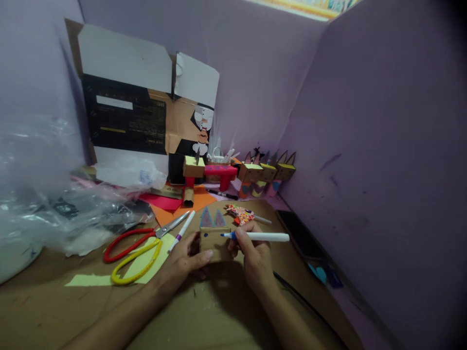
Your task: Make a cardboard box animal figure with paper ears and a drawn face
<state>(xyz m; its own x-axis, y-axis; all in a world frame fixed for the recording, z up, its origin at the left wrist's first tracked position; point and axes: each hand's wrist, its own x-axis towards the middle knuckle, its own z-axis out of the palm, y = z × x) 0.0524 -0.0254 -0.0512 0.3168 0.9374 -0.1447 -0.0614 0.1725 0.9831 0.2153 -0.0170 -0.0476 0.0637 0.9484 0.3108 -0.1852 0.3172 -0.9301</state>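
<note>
My left hand grips the left side of a small cardboard box with two pointed purple ears edged in blue, its thumb across the front. One dark blue dot shows on the left of the box's front face. My right hand is closed around a white marker with a blue tip. That tip is at the right part of the front face; whether it touches cannot be made out. A second white marker with a purple band lies near my left hand, beside red-and-yellow-handled scissors.
Several finished-looking cardboard animal figures stand along the back. Pale yellow paper lies under the scissors. Clear plastic bags heap at left, and an opened carton leans on the wall. A dark flat device lies at right.
</note>
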